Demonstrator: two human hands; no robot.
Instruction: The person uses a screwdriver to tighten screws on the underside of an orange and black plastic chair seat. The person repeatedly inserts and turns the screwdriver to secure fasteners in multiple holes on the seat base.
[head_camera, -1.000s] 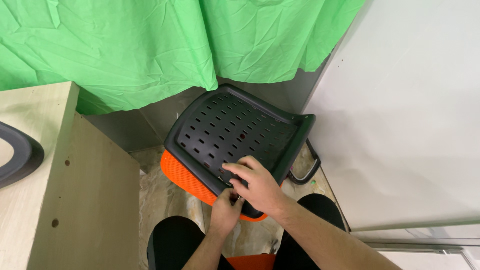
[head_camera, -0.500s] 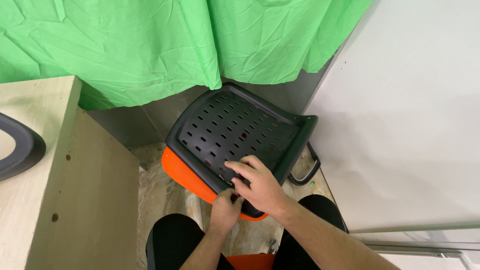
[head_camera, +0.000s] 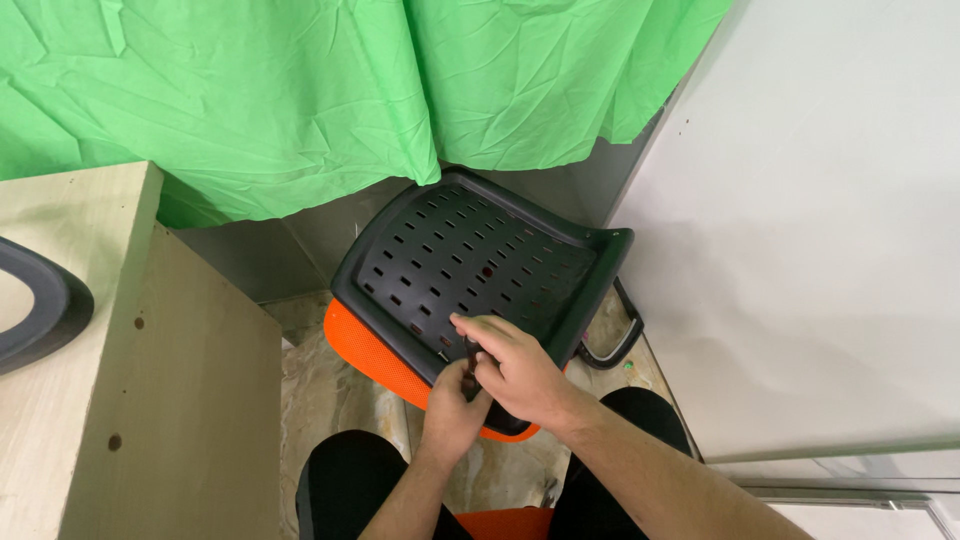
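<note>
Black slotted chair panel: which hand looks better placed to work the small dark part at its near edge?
Probably the right hand: its fingers pinch the small dark part, while the left hand supports beneath.

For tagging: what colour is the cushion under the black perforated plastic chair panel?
Orange cushion, clearest in the head view, beneath the black perforated panel.

Bright, even light is falling from above, keeping the whole view sharp with no motion blur. The green cloth (head_camera: 300, 110) is glowing vividly, its creases showing as soft shadows. The white wall (head_camera: 830, 230) is reading slightly grey, with no glare. A mild shadow is lying under the black chair back (head_camera: 470, 260). Lines near the edges are bending a little from the wide lens.
</note>
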